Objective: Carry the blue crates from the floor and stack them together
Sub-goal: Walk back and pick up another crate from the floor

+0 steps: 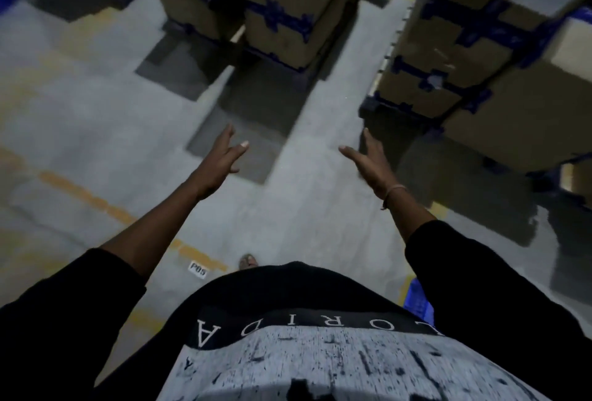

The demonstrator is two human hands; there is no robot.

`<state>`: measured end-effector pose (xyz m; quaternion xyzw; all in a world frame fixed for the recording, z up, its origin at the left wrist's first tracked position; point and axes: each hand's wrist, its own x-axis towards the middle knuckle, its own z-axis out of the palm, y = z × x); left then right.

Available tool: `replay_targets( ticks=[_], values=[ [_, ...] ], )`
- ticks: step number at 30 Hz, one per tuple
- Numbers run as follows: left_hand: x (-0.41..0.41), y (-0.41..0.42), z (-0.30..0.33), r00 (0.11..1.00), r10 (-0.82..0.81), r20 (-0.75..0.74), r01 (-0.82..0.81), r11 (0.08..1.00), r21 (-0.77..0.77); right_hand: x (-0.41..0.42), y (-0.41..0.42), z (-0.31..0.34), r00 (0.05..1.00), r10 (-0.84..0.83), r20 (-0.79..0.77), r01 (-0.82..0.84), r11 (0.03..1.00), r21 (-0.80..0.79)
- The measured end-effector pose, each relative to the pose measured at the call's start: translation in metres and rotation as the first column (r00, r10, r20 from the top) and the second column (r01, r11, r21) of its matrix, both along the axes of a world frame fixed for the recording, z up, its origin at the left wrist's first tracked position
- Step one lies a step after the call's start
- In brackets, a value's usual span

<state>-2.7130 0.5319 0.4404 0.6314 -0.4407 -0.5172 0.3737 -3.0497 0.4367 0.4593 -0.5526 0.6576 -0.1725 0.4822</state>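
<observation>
Grey concrete floor point(96, 96), both hands point(221, 157) point(371, 160) spread and empty; blue plastic crate point(416, 301) behind right sleeve, likely trip risk.

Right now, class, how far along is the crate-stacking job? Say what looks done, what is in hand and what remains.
Done: no finished stack of blue crates shows, so that cannot be told. In hand: nothing; the left hand and right hand are open, stretched forward over the bare floor. Left: a blue crate shows partly by the person's right side, seemingly on the floor and not yet carried. The tall boxes ahead are cardboard.
</observation>
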Motion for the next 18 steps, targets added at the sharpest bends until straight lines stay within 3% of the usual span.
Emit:
replay_targets(
  ticks=[7, 18],
  values=[
    [0.140, 0.030, -0.004, 0.966, 0.258, -0.001, -0.258, 0.966, 0.029, 0.165, -0.050, 0.004, 0.971, 0.233, 0.056, -0.233, 0.972, -0.014],
    [0.282, 0.026, -0.012, 0.806, 0.591, 0.031, -0.592, 0.804, 0.063, 0.368, -0.184, -0.010, 0.846, 0.514, 0.143, -0.525, 0.850, 0.047]
  ],
)
